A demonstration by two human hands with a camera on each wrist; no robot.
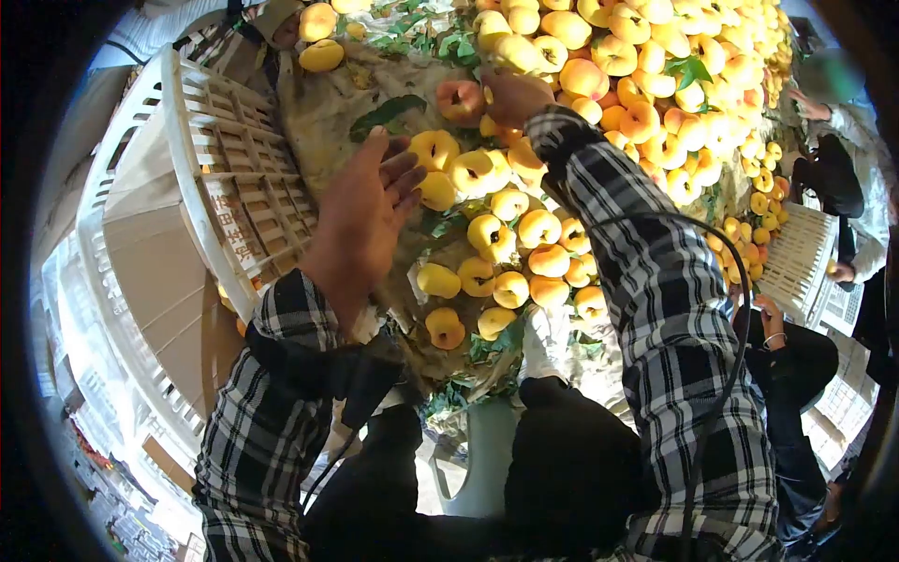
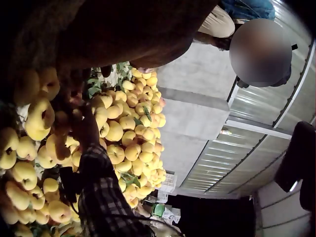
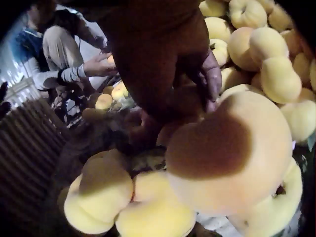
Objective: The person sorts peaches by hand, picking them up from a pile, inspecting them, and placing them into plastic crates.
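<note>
My left hand [image 1: 361,220] hangs palm-in beside the white crate, its fingers extended and nothing in it. Yellow flat peaches [image 1: 470,172] lie just past its fingertips. My right hand [image 1: 517,98] reaches down at the edge of the pile, at a reddish flat peach [image 1: 460,102]. In the right wrist view its thumb and curled fingers come down on either side of that peach, mostly shaded and partly hidden behind a large near peach [image 3: 261,143]. The left wrist view shows the right hand [image 2: 86,129] low among the peaches, in shadow.
A large heap of flat peaches [image 1: 646,84] rises at the back right. A white slatted crate [image 1: 234,169] stands at my left. Leaves [image 1: 389,114] lie on a cloth [image 1: 323,108]. Other people are on the right and at the far top left. A cable [image 1: 726,253] runs along my right arm.
</note>
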